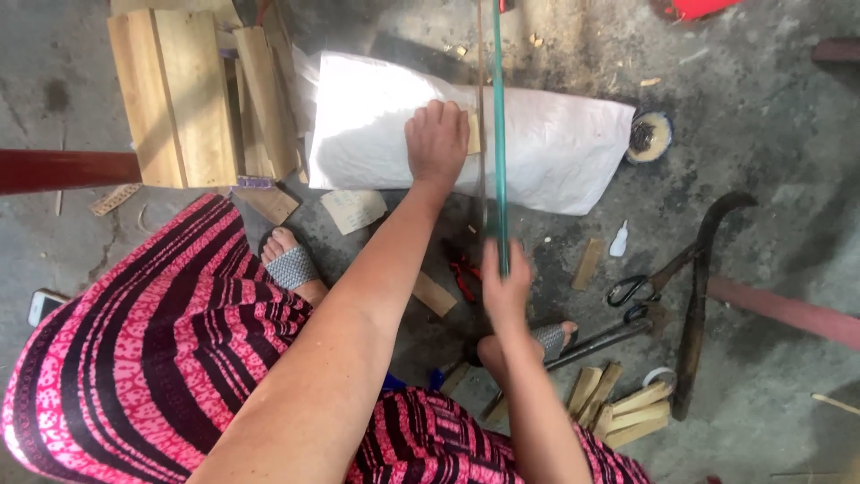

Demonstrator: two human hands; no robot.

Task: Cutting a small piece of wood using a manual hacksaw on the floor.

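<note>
Seen from the head, the left hand (437, 139) lies flat, fingers spread, pressing a small wood piece (473, 134) on a white sack (555, 148) on the floor. The right hand (506, 291) is closed tight around a green hacksaw (498, 134), whose blade stands just beside the wood. Scissors (638, 289) and wood sticks (623, 408) lie near the right foot.

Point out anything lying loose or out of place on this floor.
Scissors, red pliers and wood offcuts lie scattered on the concrete beside the feet. A phone sits on the floor at the skirt's edge.
</note>
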